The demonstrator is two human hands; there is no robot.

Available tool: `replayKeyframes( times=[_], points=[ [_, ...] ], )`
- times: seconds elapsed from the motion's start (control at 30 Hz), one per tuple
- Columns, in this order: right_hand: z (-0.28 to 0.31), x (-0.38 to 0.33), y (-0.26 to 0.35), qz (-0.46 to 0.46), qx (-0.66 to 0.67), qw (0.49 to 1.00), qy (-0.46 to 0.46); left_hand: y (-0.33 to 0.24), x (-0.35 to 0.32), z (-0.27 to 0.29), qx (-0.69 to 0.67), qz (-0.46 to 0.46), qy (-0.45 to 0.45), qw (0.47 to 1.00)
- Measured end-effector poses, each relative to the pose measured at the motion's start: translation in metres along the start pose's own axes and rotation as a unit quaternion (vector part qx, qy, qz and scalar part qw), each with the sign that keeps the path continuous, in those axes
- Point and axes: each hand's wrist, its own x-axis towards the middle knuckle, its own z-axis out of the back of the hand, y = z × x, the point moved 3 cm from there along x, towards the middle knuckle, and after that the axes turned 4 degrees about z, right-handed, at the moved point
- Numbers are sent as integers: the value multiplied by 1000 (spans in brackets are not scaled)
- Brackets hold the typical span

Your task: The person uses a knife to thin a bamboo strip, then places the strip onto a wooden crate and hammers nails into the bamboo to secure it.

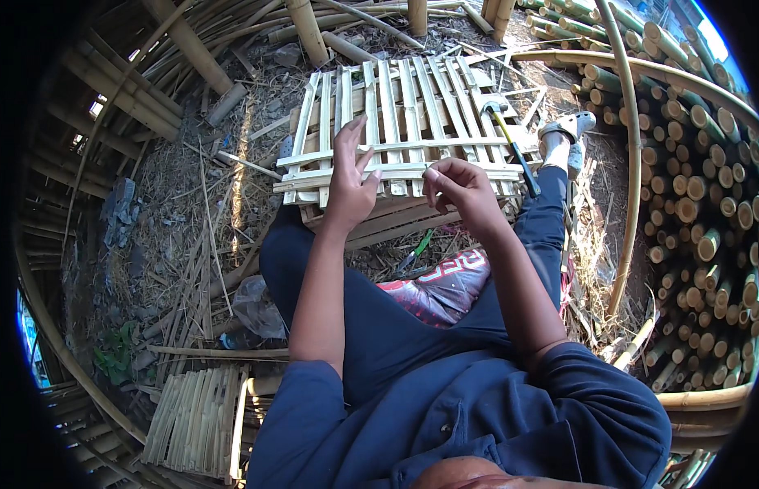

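A panel of pale split-bamboo slats [389,106] lies before me on a low wooden stand [412,224], with crosswise strips [412,169] over its near end. Above the left part of these strips my left hand [352,175] is raised, fingers stretched out, holding nothing. My right hand [463,189] is closed in a pinch just over the near strips; what its fingertips hold, if anything, is too small to make out. A hammer [512,145] with a yellow and black handle rests at the panel's right edge, its head on the slats and its grip toward my right leg.
A green-handled knife [416,249] and a printed sack [449,285] lie between my legs. Cut bamboo poles [697,191] are piled high at right, behind a bent pole [632,163]. At lower left sits a finished-looking slat bundle [192,420], near a clear plastic bag [257,310].
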Motion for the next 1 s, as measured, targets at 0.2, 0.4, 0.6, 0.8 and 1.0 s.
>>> replayKeyframes(
  times=[0.2, 0.4, 0.6, 0.8, 1.0],
  points=[
    [3, -16, 1, 1, 10, 1000, -20, 7, -5, -11, -109, 27, 124, 986],
    [-1, -26, 1, -9, 8, 1000, -11, -3, -26, -39, -8, 109, 180, 978],
    [12, -30, -11, -27, 30, 999, 10, 13, -32, -48, -26, 159, 166, 973],
    [24, -33, -12, -53, 10, 999, 5, 25, -32, -54, -25, 171, 135, 976],
    [5, -26, -14, 4, 7, 1000, 8, 14, -28, -40, -2, 172, 136, 976]
  ],
)
